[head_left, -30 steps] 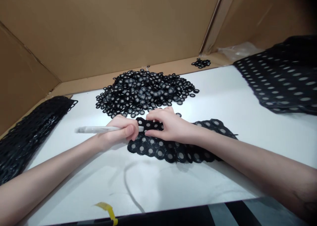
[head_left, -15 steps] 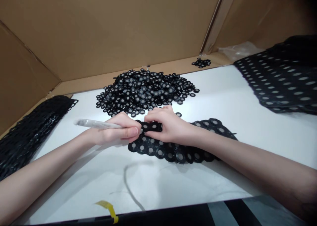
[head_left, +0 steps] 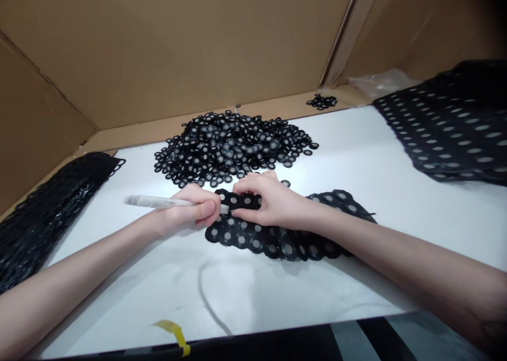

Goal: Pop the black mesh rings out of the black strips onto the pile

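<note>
My left hand (head_left: 189, 209) is closed round a thin white rod (head_left: 158, 202) that lies nearly level, its tip at the near left edge of a black sheet of joined rings (head_left: 277, 239). My right hand (head_left: 269, 200) presses down on that sheet, fingers curled and pinching its left end right beside the rod's tip. The sheet lies flat on the white table (head_left: 277, 292) and holds several rings with pale mesh centres. Just behind both hands sits a big pile of loose black rings (head_left: 233, 144).
Emptied black ring webbing (head_left: 43, 213) is heaped at the left edge. A stack of full black sheets (head_left: 451, 123) lies at the right. Cardboard walls (head_left: 178, 49) close off the back and sides, with a small ring cluster (head_left: 321, 101) and clear plastic (head_left: 380, 81) at the far right. Yellow tape (head_left: 174, 334) marks the near edge.
The left hand with the rod dipped and shifted slightly back and forth at the sheet's edge. The right hand stayed on the sheet, its fingers re-gripping a little.
</note>
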Motion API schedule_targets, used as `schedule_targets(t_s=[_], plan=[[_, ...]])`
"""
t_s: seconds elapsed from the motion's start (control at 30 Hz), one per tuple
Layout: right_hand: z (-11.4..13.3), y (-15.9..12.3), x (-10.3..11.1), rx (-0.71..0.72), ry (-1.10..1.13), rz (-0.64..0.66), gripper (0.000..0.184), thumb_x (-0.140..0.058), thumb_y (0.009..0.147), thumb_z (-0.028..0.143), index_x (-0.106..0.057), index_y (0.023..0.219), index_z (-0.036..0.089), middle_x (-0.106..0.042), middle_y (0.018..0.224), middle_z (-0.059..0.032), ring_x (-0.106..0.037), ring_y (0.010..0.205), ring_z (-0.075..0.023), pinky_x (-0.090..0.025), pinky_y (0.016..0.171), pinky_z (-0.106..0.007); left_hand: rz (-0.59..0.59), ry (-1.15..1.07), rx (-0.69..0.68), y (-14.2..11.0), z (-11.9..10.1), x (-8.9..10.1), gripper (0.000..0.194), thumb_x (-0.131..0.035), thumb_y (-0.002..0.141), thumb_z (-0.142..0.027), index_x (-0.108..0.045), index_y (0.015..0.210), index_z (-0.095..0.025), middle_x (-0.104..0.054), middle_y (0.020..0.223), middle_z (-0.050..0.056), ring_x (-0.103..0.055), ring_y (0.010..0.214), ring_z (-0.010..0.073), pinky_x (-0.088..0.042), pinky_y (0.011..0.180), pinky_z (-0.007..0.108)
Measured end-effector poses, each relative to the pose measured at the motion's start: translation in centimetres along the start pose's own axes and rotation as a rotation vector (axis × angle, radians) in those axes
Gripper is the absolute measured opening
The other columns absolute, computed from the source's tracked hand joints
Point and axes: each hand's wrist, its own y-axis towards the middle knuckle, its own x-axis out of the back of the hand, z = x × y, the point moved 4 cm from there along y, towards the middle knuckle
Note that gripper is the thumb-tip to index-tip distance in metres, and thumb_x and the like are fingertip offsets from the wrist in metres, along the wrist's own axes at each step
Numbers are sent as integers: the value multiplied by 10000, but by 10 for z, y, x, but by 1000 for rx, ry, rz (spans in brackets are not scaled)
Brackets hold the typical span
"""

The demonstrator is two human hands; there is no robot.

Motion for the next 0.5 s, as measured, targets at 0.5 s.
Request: schedule_targets(t_s=[0.5], plan=[[1, -2, 1, -39, 25, 25, 218, -648, 734, 222, -464, 635, 159, -514, 634, 35, -459, 679, -123, -240, 653, -245, 42, 123, -87, -2, -4, -6, 455, -407, 917, -409, -496, 562, -140, -448, 502, 0, -387, 467, 97, -273, 476, 254]])
